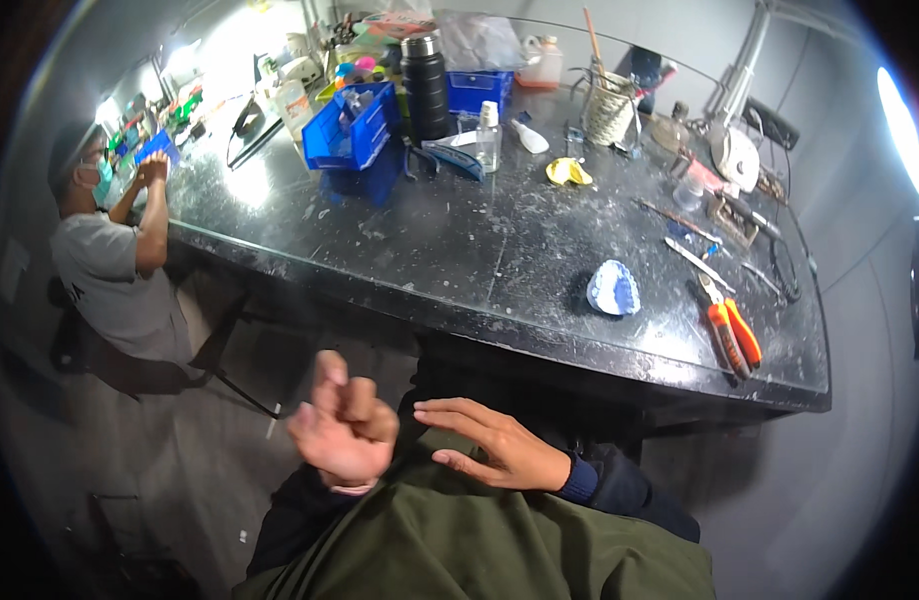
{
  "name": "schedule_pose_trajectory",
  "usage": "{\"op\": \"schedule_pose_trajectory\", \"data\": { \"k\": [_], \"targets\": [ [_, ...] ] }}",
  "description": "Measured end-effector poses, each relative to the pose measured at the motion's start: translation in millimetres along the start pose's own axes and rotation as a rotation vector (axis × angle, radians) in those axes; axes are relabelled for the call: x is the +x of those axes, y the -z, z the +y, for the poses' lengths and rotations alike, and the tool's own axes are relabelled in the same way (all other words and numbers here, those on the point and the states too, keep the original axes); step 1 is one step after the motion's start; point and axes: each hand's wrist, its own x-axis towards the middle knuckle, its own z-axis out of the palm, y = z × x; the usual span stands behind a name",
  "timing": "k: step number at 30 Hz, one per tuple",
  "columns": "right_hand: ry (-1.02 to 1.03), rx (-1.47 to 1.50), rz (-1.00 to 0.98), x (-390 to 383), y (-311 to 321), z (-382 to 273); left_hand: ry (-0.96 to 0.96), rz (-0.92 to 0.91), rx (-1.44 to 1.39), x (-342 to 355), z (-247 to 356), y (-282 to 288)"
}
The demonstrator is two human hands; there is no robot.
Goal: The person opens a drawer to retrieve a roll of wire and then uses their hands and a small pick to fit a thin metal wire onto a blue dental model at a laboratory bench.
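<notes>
My left hand [345,425] is raised in front of the bench, palm turned up. Its fingers are partly curled and apart, and nothing shows in them. Beside it, my right hand [500,442] is held palm down over the green apron [500,540], fingers stretched out and holding nothing. Neither hand touches the bench. Nearest on the black benchtop [420,260] is a blue and white dental cast [614,288]. To its right lie orange-handled pliers [732,330] and a slim metal tool [700,264]. Farther back sits a yellow moulded piece [569,172].
Across the back stand a blue bin [352,130], a black bottle [425,90], a clear bottle [488,138] and a woven-looking cup of tools [610,108]. Cables and small tools crowd the right end. A masked co-worker [120,240] sits at far left, handling something blue.
</notes>
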Motion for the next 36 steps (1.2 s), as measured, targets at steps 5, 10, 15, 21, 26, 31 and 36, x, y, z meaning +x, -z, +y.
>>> {"op": "schedule_pose_trajectory", "data": {
  "k": [5, 10, 15, 21, 26, 31, 36],
  "targets": [
    [-0.098, -0.068, 0.101, -25.0, 18.0, 5.2, 0.033, -0.257, -0.043, 26.6, -50.9, -46.8],
    [-0.054, 0.112, 0.36, -47.4, 41.2, 4.9, -0.176, -0.324, 0.187, 36.2, -88.7, -70.3],
    [-0.062, 0.189, 0.432, -65.5, 71.2, -1.5, -0.172, -0.559, 0.66, 52.5, -95.6, -65.3],
    [0.055, -0.169, 0.456, -84.7, 83.9, 6.2, -0.095, -0.881, 0.867, 62.8, -101.4, -82.0],
    [0.052, -0.247, 0.551, -95.3, 95.4, 1.5, -0.036, -0.836, 0.869, 72.7, -114.1, -101.3],
    [0.025, 0.008, 0.837, -102.7, 101.8, -3.3, -0.163, -0.65, 0.69, 69.8, -123.7, -106.0],
    [0.131, 0.673, 1.017, -92.9, 94.6, -9.9, -0.071, -0.468, 0.444, 57.5, -148.4, -109.9]
  ]
}}
